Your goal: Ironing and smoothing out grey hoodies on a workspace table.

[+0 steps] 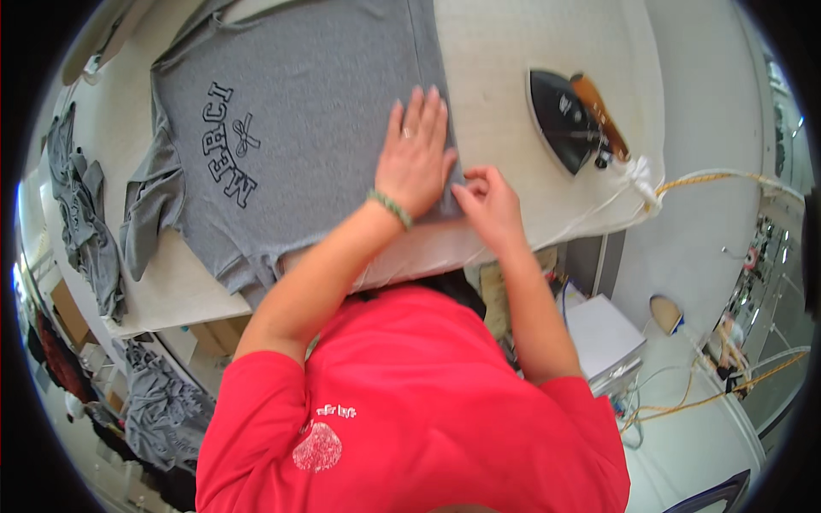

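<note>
A grey sweatshirt (316, 111) with dark outlined lettering and a small bow print lies spread over a pale padded ironing table (496, 51). My left hand (415, 158) rests flat on it near its right-hand edge, fingers stretched out and pointing away from me. Close beside it, my right hand (494, 205) has its fingers curled and its thumb at the near right corner of the sweatshirt, pinching the edge. To the right, an iron (564, 120) with a black body and a brown handle lies on the table, apart from both hands.
A white and yellow cord (710, 176) runs from the iron off to the right. Another grey garment (81, 214) lies at the table's left end. Below hangs a heap of grey clothes (162, 406). A white box-like unit (603, 333) stands below the table at right.
</note>
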Tool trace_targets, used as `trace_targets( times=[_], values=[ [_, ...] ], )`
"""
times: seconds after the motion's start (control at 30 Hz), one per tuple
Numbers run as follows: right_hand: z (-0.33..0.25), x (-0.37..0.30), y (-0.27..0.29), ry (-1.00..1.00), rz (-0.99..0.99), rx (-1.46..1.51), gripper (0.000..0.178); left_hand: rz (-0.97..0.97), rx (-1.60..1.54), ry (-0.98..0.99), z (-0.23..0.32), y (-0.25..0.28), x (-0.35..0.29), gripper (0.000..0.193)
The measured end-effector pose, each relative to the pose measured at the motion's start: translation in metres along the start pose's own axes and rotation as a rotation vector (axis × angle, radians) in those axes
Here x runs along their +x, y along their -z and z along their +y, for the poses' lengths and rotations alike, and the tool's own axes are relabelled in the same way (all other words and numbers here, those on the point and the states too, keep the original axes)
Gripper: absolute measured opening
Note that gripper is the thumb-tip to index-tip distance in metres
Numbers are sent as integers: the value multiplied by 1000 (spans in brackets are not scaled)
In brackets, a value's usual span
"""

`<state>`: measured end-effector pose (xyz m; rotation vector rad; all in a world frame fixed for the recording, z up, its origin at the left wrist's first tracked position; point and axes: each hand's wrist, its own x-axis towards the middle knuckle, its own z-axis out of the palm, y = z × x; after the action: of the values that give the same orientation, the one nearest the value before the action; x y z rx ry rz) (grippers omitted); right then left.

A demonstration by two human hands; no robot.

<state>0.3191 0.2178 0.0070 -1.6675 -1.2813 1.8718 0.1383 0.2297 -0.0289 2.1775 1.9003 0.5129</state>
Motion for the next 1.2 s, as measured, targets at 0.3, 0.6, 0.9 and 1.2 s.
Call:
trace_targets(
  times=[0.3, 0.6, 0.9, 1.2],
  values=[
    [-104, 145, -52, 990, 282, -993, 68, -193, -77, -5, 37, -7, -46, 77],
    [-133, 246, -28, 1075, 294, -827, 55, -131, -153, 19, 31, 13, -35, 76],
    [-146, 257, -24, 987, 581, -649, 35, 319, -214, 58, -91, 24, 141, 51],
    [-189, 274, -15, 453, 323, -469, 34, 169, 28, -76, -118, 19, 171, 58]
  ],
)
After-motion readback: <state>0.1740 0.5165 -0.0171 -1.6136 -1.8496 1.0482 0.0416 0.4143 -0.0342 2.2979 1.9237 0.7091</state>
